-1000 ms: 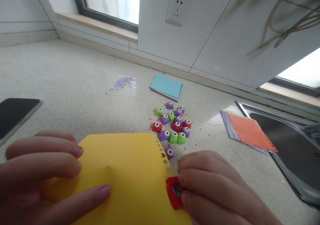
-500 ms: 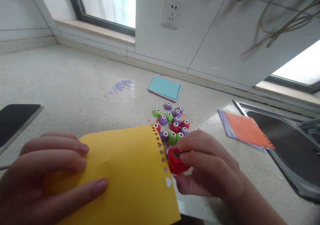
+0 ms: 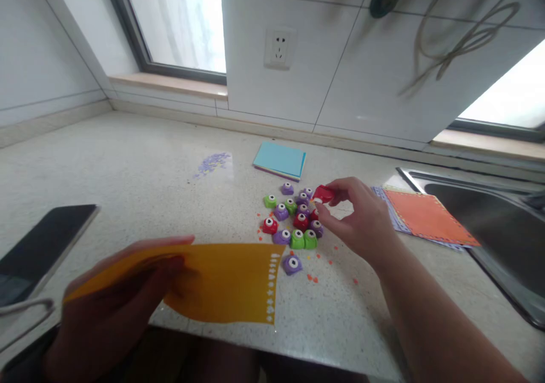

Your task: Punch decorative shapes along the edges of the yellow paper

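Note:
My left hand (image 3: pixel 123 298) grips a yellow sheet of paper (image 3: pixel 230 283), thumb on the near face and fingers behind; the sheet is bent and held up at the counter's front edge. Small punched shapes run down its right edge. Between the thumb and fingers of my right hand (image 3: pixel 357 213) is a red craft punch (image 3: pixel 323 194), above the right side of a cluster of punches. Purple, green and red ones make up the cluster, among them a green punch (image 3: pixel 297 239) and a red punch (image 3: pixel 269 225). Nearest the sheet stands a purple punch (image 3: pixel 292 264).
Behind the punches lies a stack of light blue paper (image 3: pixel 280 159). Purple confetti (image 3: pixel 213 163) is heaped to its left, and orange bits dot the counter (image 3: pixel 332 315). Orange punched paper (image 3: pixel 430 217) overlaps the sink (image 3: pixel 494 235) at right. A dark phone (image 3: pixel 46 247) lies at left.
My right hand has carried the red punch from the yellow sheet's edge up and away to the punch cluster. My left hand has tilted the sheet up, and the view has shifted.

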Available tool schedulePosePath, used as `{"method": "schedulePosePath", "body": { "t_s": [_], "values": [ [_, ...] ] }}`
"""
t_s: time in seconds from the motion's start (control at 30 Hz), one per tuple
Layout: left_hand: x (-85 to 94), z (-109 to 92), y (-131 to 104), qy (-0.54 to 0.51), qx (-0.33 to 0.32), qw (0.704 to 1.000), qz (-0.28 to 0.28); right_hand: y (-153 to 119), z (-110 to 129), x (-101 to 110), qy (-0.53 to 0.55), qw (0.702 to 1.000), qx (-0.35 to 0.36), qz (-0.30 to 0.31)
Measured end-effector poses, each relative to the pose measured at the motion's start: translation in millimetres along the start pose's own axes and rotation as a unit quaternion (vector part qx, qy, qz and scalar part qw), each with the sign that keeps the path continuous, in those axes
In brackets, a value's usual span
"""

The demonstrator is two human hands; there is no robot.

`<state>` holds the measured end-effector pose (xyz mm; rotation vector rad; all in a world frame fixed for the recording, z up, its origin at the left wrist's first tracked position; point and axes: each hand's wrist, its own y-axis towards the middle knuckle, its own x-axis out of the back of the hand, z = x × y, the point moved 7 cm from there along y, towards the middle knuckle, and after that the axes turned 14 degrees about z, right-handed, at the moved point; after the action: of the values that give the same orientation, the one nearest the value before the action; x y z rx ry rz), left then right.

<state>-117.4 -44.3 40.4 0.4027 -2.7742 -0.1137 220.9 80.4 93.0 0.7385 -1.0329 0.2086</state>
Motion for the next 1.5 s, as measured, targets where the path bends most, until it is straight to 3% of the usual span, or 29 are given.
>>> {"method": "schedulePosePath", "body": {
  "t_s": [0.1, 0.23, 0.47, 0.63, 0.83, 1.07, 1.3, 1.5],
  "values": [
    [-15.3, 4, 5, -0.063, 0.089, 0.993, 0.052, 1, -32, -9, 0.015, 0.995, -0.095, 0.032],
    [-32.5, 19, 7, -0.18, 0.159, 0.965, 0.106, 0, -60, -21, 0.018, 0.983, -0.17, 0.066],
    [-45.8, 38, 8, -0.259, 0.194, 0.933, 0.159, -7, -98, -35, 0.07, 0.961, -0.254, 0.085],
    [-48.5, 42, 13, -0.264, 0.188, 0.929, 0.18, -11, -117, -44, 0.124, 0.948, -0.279, 0.089],
    [-49.0, 42, 19, -0.249, 0.184, 0.932, 0.187, -16, -124, -47, 0.157, 0.928, -0.305, 0.149],
    [-49.6, 42, 18, -0.228, 0.191, 0.936, 0.188, -13, -131, -51, 0.101, 0.947, -0.266, 0.151],
    [-53.5, 37, 16, -0.216, 0.197, 0.934, 0.208, -9, -132, -59, 0.045, 0.97, -0.23, 0.059],
    [-60.7, 35, 16, -0.232, 0.2, 0.919, 0.248, -4, -103, -50, 0.033, 0.983, -0.181, -0.005]
  ]
}}
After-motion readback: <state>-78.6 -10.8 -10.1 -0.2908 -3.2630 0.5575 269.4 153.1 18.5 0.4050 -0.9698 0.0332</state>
